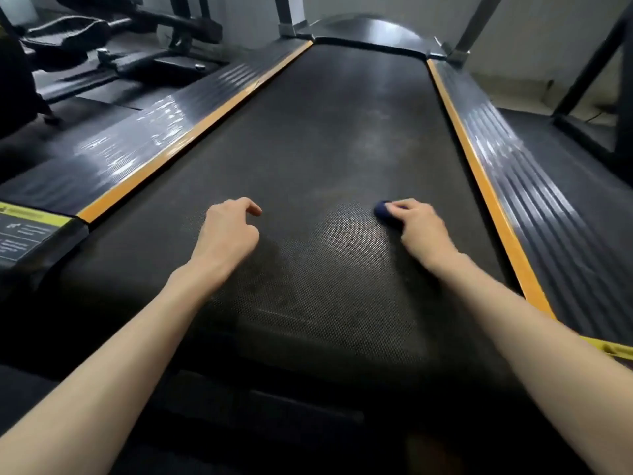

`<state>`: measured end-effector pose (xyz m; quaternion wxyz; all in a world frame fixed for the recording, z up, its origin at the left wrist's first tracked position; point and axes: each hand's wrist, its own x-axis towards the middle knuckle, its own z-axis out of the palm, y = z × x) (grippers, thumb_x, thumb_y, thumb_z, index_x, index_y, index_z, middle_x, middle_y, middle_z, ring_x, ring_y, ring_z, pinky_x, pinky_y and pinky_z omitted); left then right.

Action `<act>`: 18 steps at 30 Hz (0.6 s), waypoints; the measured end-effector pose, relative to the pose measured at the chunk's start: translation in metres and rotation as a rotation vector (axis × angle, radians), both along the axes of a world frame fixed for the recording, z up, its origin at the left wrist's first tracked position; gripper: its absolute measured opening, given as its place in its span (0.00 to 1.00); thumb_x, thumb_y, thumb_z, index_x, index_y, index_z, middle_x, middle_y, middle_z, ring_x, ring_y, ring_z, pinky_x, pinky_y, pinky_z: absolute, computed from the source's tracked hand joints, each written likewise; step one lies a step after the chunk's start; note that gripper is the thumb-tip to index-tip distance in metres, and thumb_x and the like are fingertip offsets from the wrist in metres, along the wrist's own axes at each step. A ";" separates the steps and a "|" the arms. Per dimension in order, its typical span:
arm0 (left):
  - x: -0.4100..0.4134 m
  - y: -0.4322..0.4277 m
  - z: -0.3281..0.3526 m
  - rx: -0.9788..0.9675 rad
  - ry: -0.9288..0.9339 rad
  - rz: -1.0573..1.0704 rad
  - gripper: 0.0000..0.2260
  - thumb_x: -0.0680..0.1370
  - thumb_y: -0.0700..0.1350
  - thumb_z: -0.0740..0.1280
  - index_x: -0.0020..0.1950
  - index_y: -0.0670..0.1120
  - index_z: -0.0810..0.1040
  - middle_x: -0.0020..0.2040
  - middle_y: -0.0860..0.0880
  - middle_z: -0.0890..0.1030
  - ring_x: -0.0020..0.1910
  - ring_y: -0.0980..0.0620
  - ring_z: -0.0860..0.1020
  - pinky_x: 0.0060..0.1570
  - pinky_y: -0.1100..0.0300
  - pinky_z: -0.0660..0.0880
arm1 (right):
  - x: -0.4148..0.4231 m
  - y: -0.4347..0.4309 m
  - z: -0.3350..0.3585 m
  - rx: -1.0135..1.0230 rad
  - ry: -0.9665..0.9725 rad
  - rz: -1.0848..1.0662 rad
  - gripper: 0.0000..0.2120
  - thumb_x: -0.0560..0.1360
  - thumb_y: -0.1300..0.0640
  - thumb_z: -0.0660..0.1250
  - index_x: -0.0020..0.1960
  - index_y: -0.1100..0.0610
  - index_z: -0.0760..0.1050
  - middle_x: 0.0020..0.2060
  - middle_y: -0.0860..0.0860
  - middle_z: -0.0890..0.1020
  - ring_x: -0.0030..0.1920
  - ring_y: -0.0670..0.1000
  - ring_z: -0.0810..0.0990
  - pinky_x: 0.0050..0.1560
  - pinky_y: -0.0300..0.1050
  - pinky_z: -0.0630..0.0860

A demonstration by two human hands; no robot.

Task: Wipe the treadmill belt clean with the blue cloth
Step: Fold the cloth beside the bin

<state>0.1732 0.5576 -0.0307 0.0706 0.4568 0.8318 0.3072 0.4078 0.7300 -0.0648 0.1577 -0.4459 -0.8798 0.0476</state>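
Observation:
The black textured treadmill belt (342, 132) runs away from me between two orange-edged side rails. My right hand (416, 222) presses a small bunched blue cloth (383, 211) onto the belt right of centre; only the cloth's left end shows past the fingers. My left hand (227, 229) hovers over or rests on the belt left of centre, fingers loosely curled and holding nothing. Pale dusty smears mark the belt farther ahead.
Ribbed dark side rails with orange strips run along the left (178, 142) and right (479, 173). Grey uprights (462, 53) stand at the far end beside the motor hood (366, 29). Other gym equipment (102, 46) sits at the far left. A label (24, 231) is on the near-left corner.

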 end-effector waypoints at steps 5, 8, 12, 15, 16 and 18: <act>0.013 0.004 0.004 -0.011 -0.004 -0.052 0.22 0.70 0.30 0.56 0.60 0.45 0.77 0.53 0.41 0.77 0.49 0.48 0.70 0.50 0.59 0.67 | 0.045 0.040 -0.004 -0.118 0.126 -0.449 0.17 0.79 0.60 0.57 0.67 0.57 0.72 0.65 0.59 0.72 0.62 0.62 0.70 0.61 0.47 0.66; 0.037 0.001 0.015 -0.070 -0.059 -0.137 0.22 0.72 0.31 0.57 0.64 0.45 0.74 0.53 0.43 0.77 0.55 0.45 0.73 0.52 0.60 0.67 | 0.027 -0.001 0.004 -0.190 0.091 -0.371 0.20 0.77 0.67 0.58 0.68 0.58 0.71 0.67 0.57 0.71 0.64 0.62 0.67 0.64 0.49 0.64; 0.066 -0.001 0.036 -0.253 -0.147 -0.271 0.19 0.78 0.39 0.59 0.68 0.48 0.69 0.63 0.45 0.75 0.60 0.44 0.73 0.62 0.54 0.69 | 0.021 -0.060 0.038 -0.340 0.254 -0.243 0.22 0.76 0.70 0.56 0.67 0.59 0.73 0.64 0.58 0.74 0.65 0.59 0.70 0.63 0.39 0.61; 0.077 -0.006 0.059 -0.409 -0.213 -0.204 0.18 0.78 0.49 0.62 0.68 0.50 0.68 0.63 0.45 0.76 0.61 0.43 0.74 0.61 0.50 0.70 | 0.007 -0.109 0.077 -0.543 0.592 -0.156 0.21 0.78 0.68 0.56 0.69 0.58 0.70 0.65 0.52 0.74 0.66 0.49 0.71 0.61 0.30 0.62; 0.081 -0.009 0.069 -0.418 -0.306 -0.226 0.19 0.78 0.51 0.62 0.68 0.50 0.67 0.63 0.47 0.76 0.61 0.44 0.74 0.61 0.52 0.71 | 0.003 -0.126 0.092 -0.604 0.657 -0.114 0.21 0.78 0.68 0.56 0.70 0.57 0.69 0.65 0.50 0.73 0.66 0.46 0.70 0.61 0.28 0.63; 0.091 -0.021 0.090 -0.323 -0.643 -0.310 0.18 0.79 0.48 0.63 0.68 0.49 0.67 0.60 0.47 0.78 0.58 0.48 0.76 0.54 0.54 0.73 | 0.001 -0.150 0.113 -0.710 0.704 -0.047 0.22 0.78 0.69 0.57 0.70 0.56 0.67 0.66 0.48 0.72 0.65 0.42 0.69 0.60 0.23 0.63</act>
